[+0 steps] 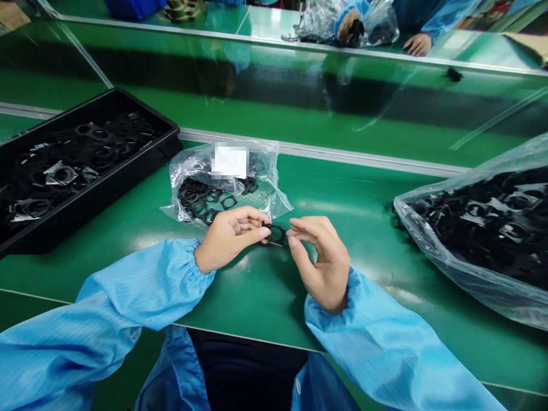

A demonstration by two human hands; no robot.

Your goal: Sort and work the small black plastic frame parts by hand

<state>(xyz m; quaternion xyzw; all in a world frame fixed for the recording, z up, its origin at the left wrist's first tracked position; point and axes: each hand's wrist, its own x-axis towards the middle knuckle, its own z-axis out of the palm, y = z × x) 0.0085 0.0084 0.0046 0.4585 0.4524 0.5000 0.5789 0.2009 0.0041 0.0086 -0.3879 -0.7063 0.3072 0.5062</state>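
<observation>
My left hand (229,240) and my right hand (323,260) meet above the green bench top. Between them is a small black gasket with a round opening (276,234), pinched by my left thumb and fingers on one side. My right thumb and forefinger grip its other edge. Just beyond my left hand lies a clear plastic bag (192,168) holding loose black gaskets (199,200), with a blurred white label (229,161) on it.
A black tray (85,194) of similar gaskets stands at the left. A large clear bag (479,251) of black parts lies at the right. A metal rail (325,152) runs behind. Across the bench, a co-worker's blue-sleeved hand (349,27) works at another bag.
</observation>
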